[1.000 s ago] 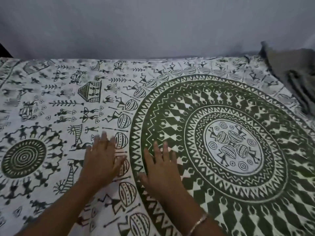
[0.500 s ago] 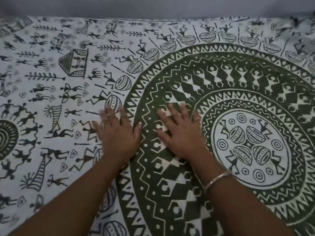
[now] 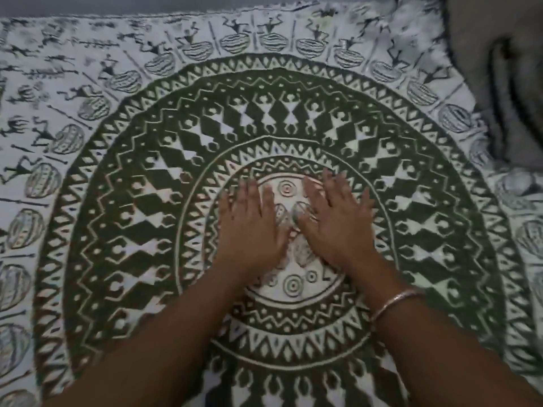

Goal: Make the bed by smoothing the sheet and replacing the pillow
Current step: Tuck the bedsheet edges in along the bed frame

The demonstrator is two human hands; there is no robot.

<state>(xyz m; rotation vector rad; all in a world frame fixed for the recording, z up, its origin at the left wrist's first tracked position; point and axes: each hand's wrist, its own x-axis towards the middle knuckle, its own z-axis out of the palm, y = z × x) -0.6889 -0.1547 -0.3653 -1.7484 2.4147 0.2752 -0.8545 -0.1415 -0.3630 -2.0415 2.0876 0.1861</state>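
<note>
A white sheet (image 3: pixel 123 160) with a large green mandala print and dark tribal figures covers the bed and fills the head view. My left hand (image 3: pixel 249 221) lies flat with straight fingers on the left part of the mandala's centre. Beside it, my right hand (image 3: pixel 338 218) presses flat on the right part of the centre, a silver bangle on its wrist. Both palms face down, a small gap between them. No pillow is plainly visible.
A crumpled grey cloth (image 3: pixel 499 77) lies bunched on the bed at the upper right corner. A grey wall (image 3: pixel 147 2) runs along the far edge of the bed.
Both hands have slid to the right across the sheet, from the left rim of the mandala to its centre. The view has followed them, and the grey cloth is closer.
</note>
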